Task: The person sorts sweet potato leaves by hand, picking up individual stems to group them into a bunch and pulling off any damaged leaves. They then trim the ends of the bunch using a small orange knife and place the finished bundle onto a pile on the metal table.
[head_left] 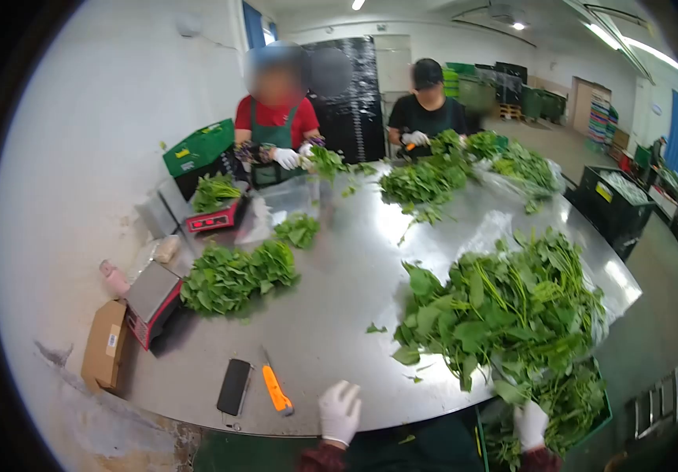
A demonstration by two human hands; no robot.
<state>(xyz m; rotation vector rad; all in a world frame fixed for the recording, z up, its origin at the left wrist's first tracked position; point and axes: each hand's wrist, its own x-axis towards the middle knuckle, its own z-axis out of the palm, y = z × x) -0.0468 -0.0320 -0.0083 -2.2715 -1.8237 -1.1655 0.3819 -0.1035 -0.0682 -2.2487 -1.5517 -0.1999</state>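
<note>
My left hand (pixel 340 411), in a white glove, rests at the near edge of the metal table (pixel 339 315), holding nothing. To its left lie an orange-handled knife (pixel 276 389) and a black phone (pixel 233 387). My right hand (pixel 530 425), also gloved, is at the leafy greens (pixel 567 401) in a green crate (pixel 606 405) below the table edge; its fingers are partly hidden by leaves. A large heap of greens (pixel 504 307) covers the table's right side. Bunched greens (pixel 236 275) lie at the left.
Two scales (pixel 152 295) stand on the left, the farther one (pixel 217 220) bearing greens. A cardboard box (pixel 105 346) is at the left edge. Across the table, a person in red (pixel 276 126) and a person in black (pixel 427 118) handle greens. A black crate (pixel 610 200) stands right.
</note>
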